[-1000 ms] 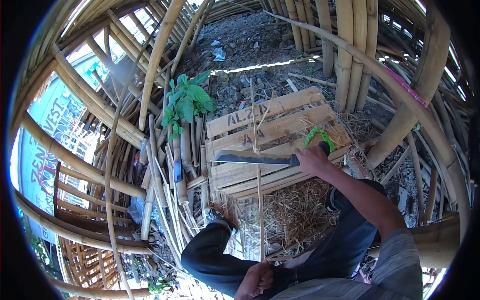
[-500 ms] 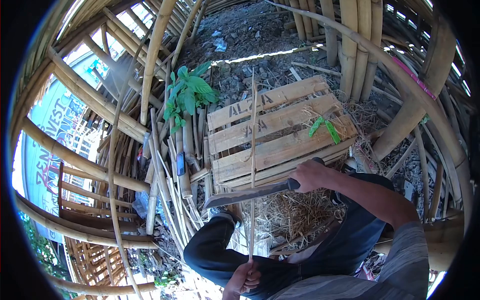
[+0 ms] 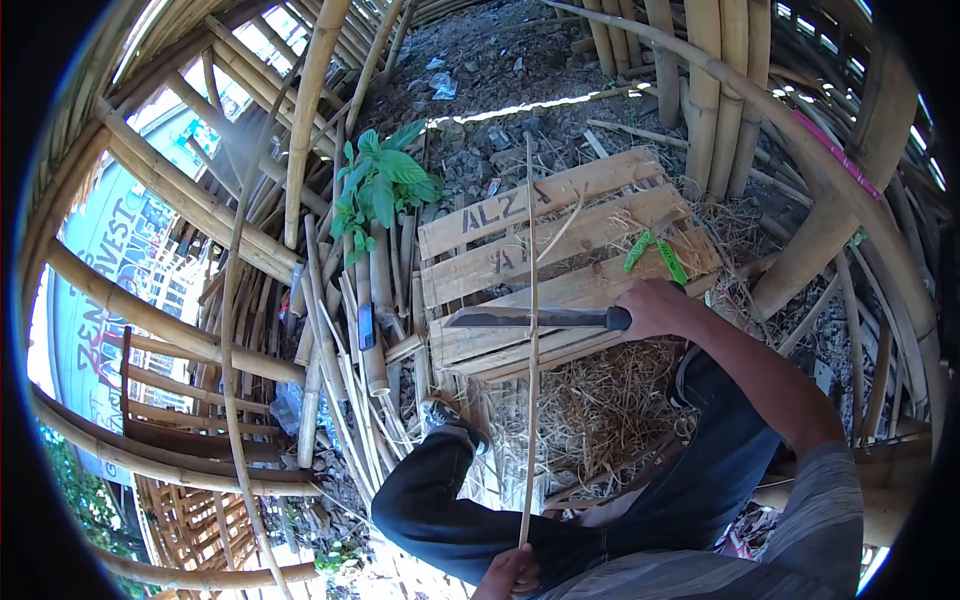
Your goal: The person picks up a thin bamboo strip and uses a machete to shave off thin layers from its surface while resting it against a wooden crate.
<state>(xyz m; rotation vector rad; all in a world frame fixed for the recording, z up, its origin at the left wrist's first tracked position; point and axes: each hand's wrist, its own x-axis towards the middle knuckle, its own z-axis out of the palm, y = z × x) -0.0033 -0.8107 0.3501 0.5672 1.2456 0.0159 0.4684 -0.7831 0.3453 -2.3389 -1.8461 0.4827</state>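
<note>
My right hand grips the handle of a long dark machete, held level with its blade pointing left. The blade lies across a thin bamboo strip that stands nearly upright in front of me. My left hand holds the strip's lower end at the bottom edge of the view, partly cut off. A thin curl of shaving hangs off the strip above the blade. Behind the strip lies a wooden pallet with dark lettering.
Dry shavings cover the ground under my dark-trousered legs. Split bamboo pieces and a small dark object lie left of the pallet, beside a green plant. Thick bamboo poles ring the spot. A green scrap rests on the pallet.
The machete went down the strip toward my left hand, then came back up to pallet height and levelled out. The strip has shifted slightly right.
</note>
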